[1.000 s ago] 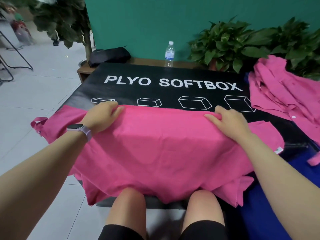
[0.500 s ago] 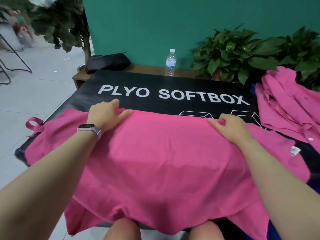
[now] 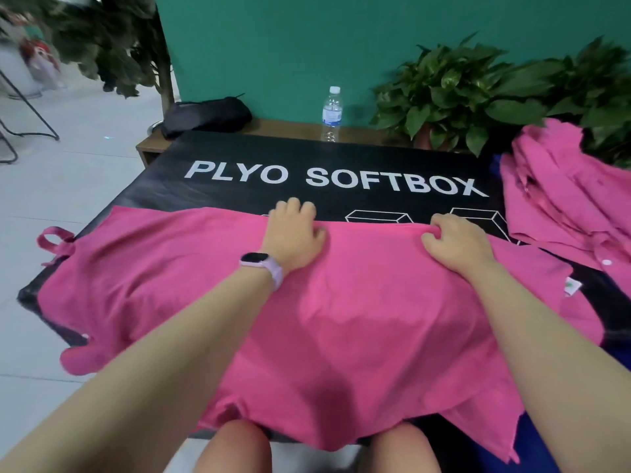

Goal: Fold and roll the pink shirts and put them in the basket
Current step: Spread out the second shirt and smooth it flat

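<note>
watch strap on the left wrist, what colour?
Pale lilac strap with a black watch face, clearest in the head view, on the wrist behind the left hand.

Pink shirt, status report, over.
Left hand and right hand both grip the far edge of the shirt, spread on the black mat. Shirt pile waits right. No basket in view.

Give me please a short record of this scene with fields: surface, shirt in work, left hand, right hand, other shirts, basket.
surface: black mat printed PLYO SOFTBOX
shirt in work: pink shirt spread flat, near edge hanging over the knees
left hand: left hand grips the shirt's far edge
right hand: right hand grips the same edge, fingers curled
other shirts: pile of pink shirts at the mat's right
basket: not in view
</note>
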